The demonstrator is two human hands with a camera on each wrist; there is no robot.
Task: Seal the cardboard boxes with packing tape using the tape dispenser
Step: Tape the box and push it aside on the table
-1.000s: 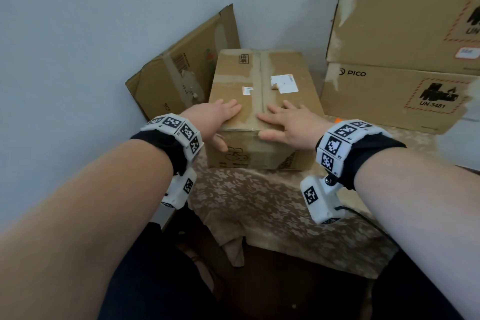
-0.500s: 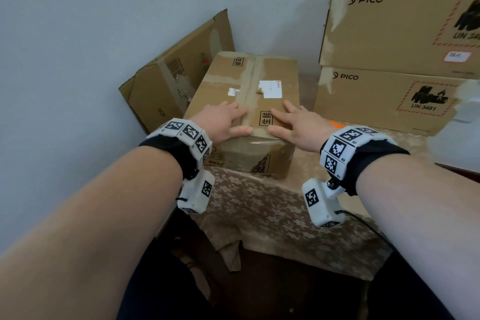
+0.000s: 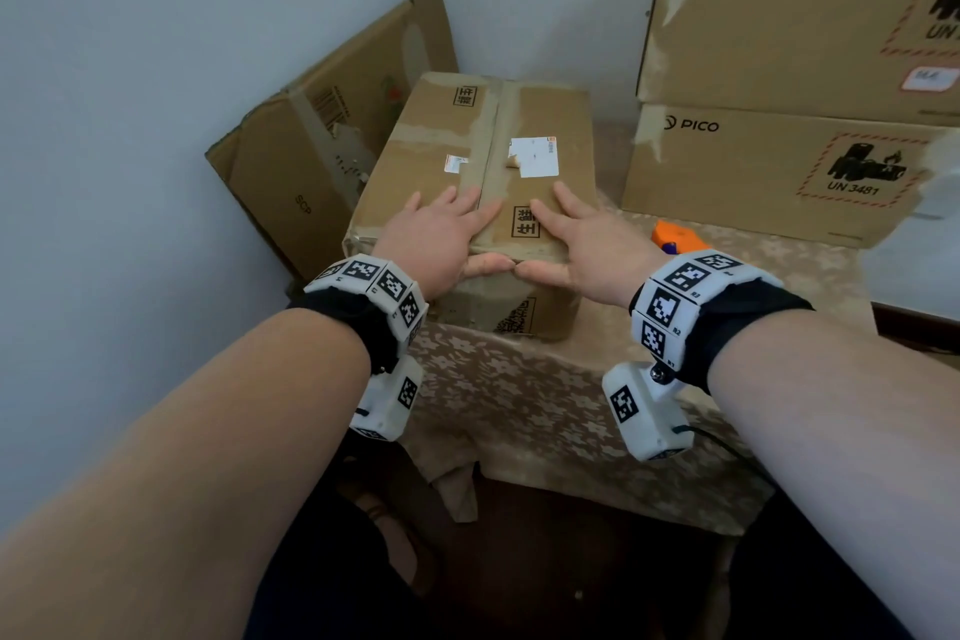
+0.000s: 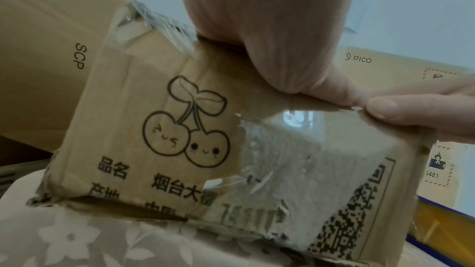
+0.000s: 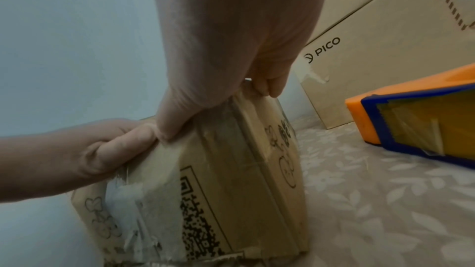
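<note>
- Table (image 3: 545, 411): covered in a beige floral cloth and pushed into a corner against a pale wall.
- Two PICO boxes (image 3: 769, 172) are stacked at the table's right rear; the lower one carries a UN 3481 label and the upper one runs out of frame.
- Flattened carton (image 3: 317, 156), marked SCP, leans tilted against the wall, left of and behind the working box.
- Cardboard box (image 3: 467, 161): sits on the table near its left front corner, flaps closed. Old tape runs along the centre seam, and the top has a white label and a small sticker. The near face has a cherry print, a QR code and torn clear tape.
- Left hand (image 3: 436, 239): palm flat on the box top left of the seam, fingers straight, thumb hooked over the near top edge. It grips nothing.
- Right hand (image 3: 592, 244): mirrors the left to the right of the seam, fingers flat and thumb over the same edge. Both wrist views show the two thumb tips touching at the seam.
- Tape dispenser (image 5: 416, 117): orange and blue, lying on the table right of the box, just in front of the lower PICO box. Neither hand touches it.
</note>
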